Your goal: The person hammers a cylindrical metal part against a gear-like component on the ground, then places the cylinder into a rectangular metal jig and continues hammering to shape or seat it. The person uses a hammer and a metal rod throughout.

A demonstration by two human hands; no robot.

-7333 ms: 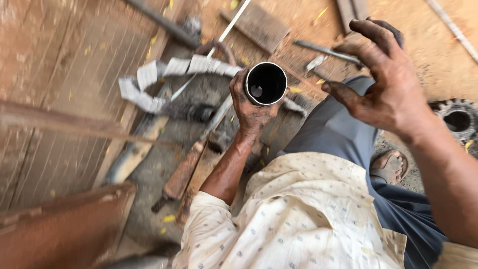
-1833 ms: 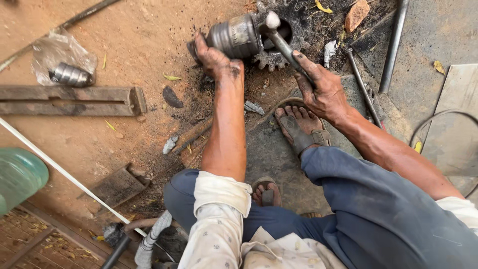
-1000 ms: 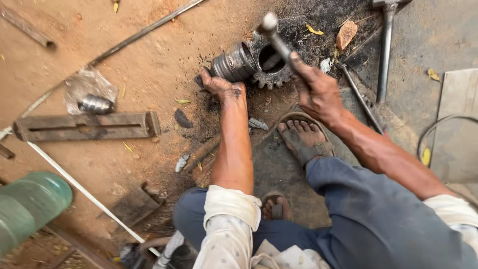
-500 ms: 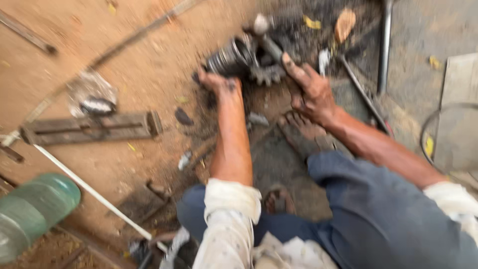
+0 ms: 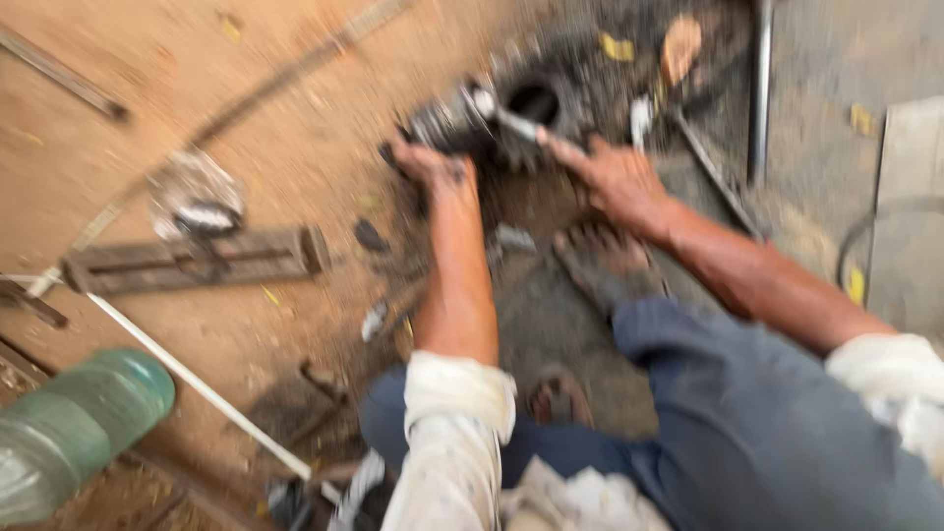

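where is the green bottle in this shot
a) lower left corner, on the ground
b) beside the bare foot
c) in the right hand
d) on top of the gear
a: the green bottle lies at the lower left edge of the view on the dirt, far from both the left hand and the right hand, which are up at the metal part.

- A bare floor (image 5: 295, 108) of reddish-brown dirt is seen, blurred, with yellow flecks scattered over it.
- Toward the far middle the ground is darkened, as if by grease.
- A grey slab (image 5: 910, 206) is laid at the right edge.
- A weathered wooden block (image 5: 197, 261) is set on the left.
- Even daylight is cast throughout.
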